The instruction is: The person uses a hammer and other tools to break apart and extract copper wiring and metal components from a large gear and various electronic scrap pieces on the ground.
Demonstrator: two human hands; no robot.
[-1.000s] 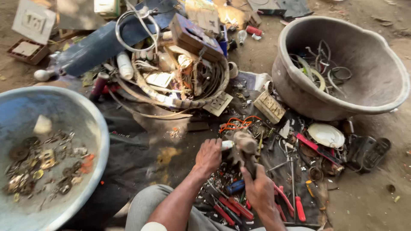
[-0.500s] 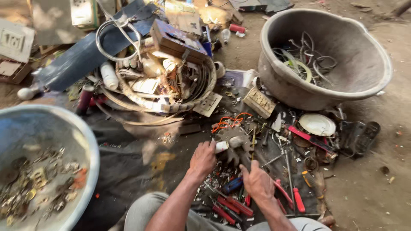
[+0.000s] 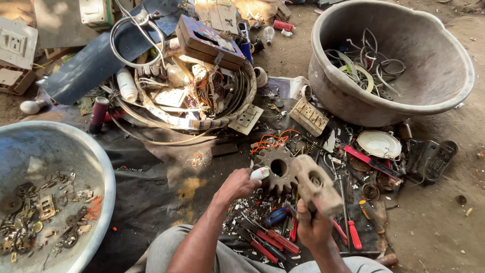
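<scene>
Down at the middle of the head view, the left hand [image 3: 236,185] pinches a small white cylinder [image 3: 260,173] between thumb and fingertips, pressing it at the nine o'clock edge of a rusty toothed gear [image 3: 275,169] that lies flat on the dark sheet [image 3: 151,197]. The right hand [image 3: 312,227] is closed in a fist around a hammer [image 3: 316,184], whose blunt, worn, tan block of a head tilts up just at three o'clock of the gear, apart from the cylinder.

Around the gear, red-handled tools [image 3: 275,241] and a blue-handled one [image 3: 277,216] lie crowded at six o'clock, between the two forearms, with small metal bits strewn among them. Orange wire [image 3: 270,140] curls at twelve o'clock of the gear. A cream switch plate [image 3: 308,117] and another one [image 3: 246,119] rest further up. At two o'clock stands a large grey tub [image 3: 444,96], rough and dented, holding loops of wire and rings. A round white lid [image 3: 379,144] sits just below it, beside a long red tool [image 3: 371,162].

At eleven o'clock, a woven ring-shaped basket [image 3: 247,96] overflows with cables, plastic bottles and a painted wooden box [image 3: 207,45]. At eight o'clock, a wide metal basin [image 3: 98,167], dull and scuffed, holds brassy scraps and small fittings. Bare dusty ground [image 3: 439,227] shows at four o'clock.
</scene>
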